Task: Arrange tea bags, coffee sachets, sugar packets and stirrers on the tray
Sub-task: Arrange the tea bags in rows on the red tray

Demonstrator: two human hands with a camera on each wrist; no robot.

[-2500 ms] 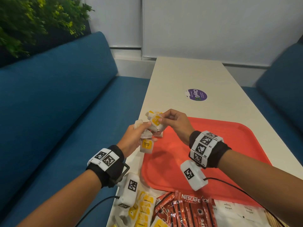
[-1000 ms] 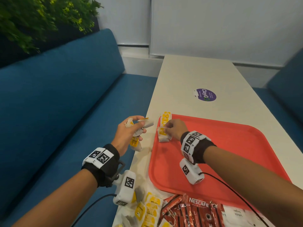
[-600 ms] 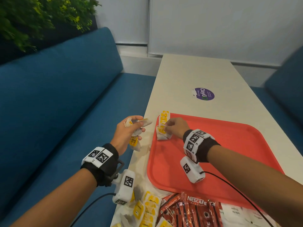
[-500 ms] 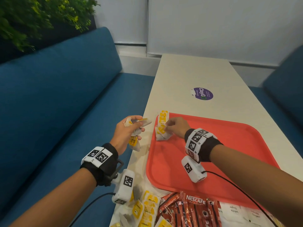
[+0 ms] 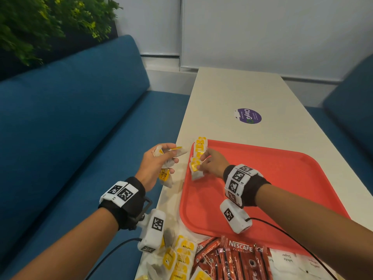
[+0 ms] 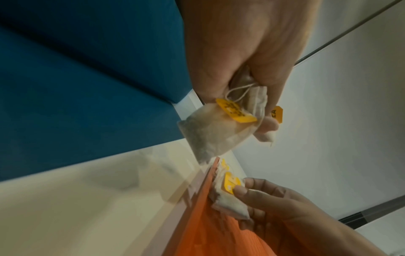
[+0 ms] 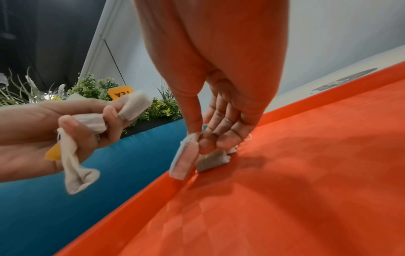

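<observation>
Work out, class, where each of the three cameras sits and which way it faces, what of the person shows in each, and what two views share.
Head: worn on the head, facing forward and down at the tray; both forearms, left hand, right hand.
Left wrist: looks along the left hand at its held tea bags; right hand below.
Right wrist: looks along the right hand pinching a tea bag at the tray's edge.
Shared: both wrist views show both hands.

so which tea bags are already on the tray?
Only the tea bags under the right hand, at the tray's far-left corner; the others are held or lie off it.
</observation>
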